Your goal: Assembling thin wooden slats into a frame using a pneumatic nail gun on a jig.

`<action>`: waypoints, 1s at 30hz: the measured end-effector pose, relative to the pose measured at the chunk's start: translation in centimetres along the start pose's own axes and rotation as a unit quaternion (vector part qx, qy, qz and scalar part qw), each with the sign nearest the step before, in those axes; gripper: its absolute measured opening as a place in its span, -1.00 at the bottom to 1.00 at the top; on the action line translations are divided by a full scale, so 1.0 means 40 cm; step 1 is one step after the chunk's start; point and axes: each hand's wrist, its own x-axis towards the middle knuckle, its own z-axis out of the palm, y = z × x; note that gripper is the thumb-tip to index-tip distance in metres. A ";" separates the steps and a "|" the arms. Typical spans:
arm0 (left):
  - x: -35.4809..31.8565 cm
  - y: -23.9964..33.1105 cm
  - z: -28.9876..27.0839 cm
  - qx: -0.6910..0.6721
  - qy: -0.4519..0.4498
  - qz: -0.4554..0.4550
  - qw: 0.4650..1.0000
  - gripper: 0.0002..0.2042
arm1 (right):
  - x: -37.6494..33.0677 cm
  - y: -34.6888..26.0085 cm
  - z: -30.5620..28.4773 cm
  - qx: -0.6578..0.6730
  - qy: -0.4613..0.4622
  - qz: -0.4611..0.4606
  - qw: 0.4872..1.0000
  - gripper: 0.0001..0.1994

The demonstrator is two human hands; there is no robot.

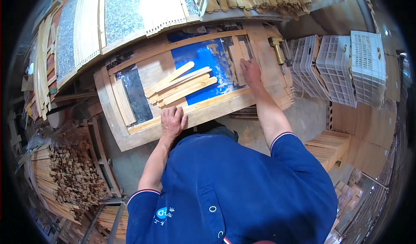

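one strip [236, 55] by right hand [252, 73] | left hand [173, 121] at frame [216, 101] | cannot tell fingers' grip, tips obscured

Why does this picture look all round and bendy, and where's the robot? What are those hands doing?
There's no robot here, just a person with two bare hands! The picture comes from a camera on the person's head, looking down. Its very wide lens makes straight edges bend. The big dark blue shape is the person's shirt.

On the bench are loose wood strips, partly over a blue patch, and a gold-coloured tool. The left hand rests by the near edge, beside the strips. The right hand reaches to a flat wood piece; I can't tell if it grips it.
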 end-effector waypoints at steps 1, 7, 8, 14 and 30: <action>0.001 0.001 0.000 0.002 0.002 -0.003 1.000 -0.67 | -0.001 -0.002 -0.007 -0.003 0.000 0.004 1.000 -0.76; 0.014 0.005 -0.006 0.020 0.005 0.013 1.000 -0.64 | -0.007 -0.025 -0.038 -0.067 -0.026 -0.058 0.996 -0.78; 0.004 0.010 -0.004 0.014 -0.002 0.003 1.000 -0.64 | -0.015 -0.017 -0.035 -0.068 -0.034 -0.069 0.995 -0.77; 0.003 0.015 0.002 0.046 -0.020 -0.015 0.999 -0.63 | -0.003 -0.004 -0.053 -0.034 -0.052 -0.109 0.992 -0.78; 0.108 0.131 0.152 0.133 0.043 -0.140 0.980 -0.68 | 0.332 0.552 -0.110 -0.134 -0.114 0.168 0.970 -0.47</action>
